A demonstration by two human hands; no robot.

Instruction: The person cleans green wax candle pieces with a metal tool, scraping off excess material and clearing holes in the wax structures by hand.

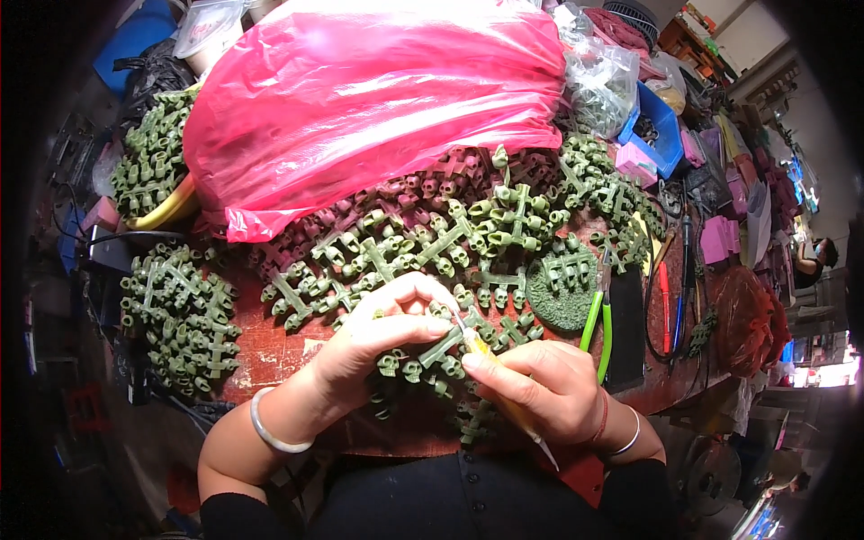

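Observation:
My left hand holds a green sprue with small skull castings, which look like wax, between thumb and fingers. In my right hand is a double-ended carving tool with a yellowish handle; its thin metal tip is at the piece, close to my left thumb. The tool's other pointed end sticks out below my right hand. More skull sprues lie heaped just beyond my hands, partly under a pink plastic bag. Another skull cluster rests on a round, textured green disc.
Green-handled cutters lie right of the disc, near a dark flat slab, a red pen-like tool and cables. Left stands a skull-sprue pile. A blue bin and pink blocks are at the right. A person sits far right.

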